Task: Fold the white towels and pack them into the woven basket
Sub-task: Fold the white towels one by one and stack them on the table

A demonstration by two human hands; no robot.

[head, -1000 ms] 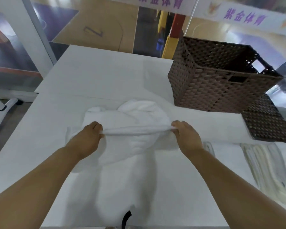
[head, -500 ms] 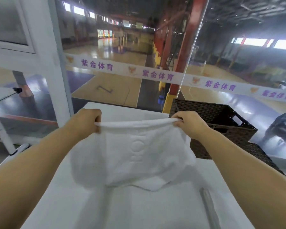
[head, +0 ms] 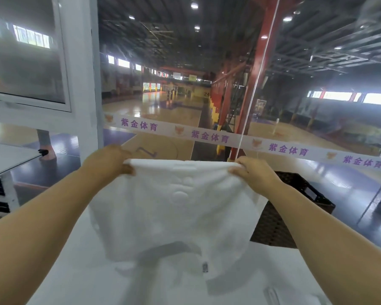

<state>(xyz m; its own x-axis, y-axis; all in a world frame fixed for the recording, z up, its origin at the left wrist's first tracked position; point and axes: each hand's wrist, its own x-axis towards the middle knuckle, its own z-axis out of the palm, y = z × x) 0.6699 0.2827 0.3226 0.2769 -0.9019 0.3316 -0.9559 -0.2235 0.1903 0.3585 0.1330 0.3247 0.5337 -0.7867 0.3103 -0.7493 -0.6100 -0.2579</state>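
White towel held up by its top edge above the table.

Stretched between the left hand and right hand, each gripping one upper corner with curled fingers; hanging below both hands, small label at the bottom hem near the tabletop. Behind the right forearm, partly hidden by the cloth, the brown woven basket on the table's far right side.
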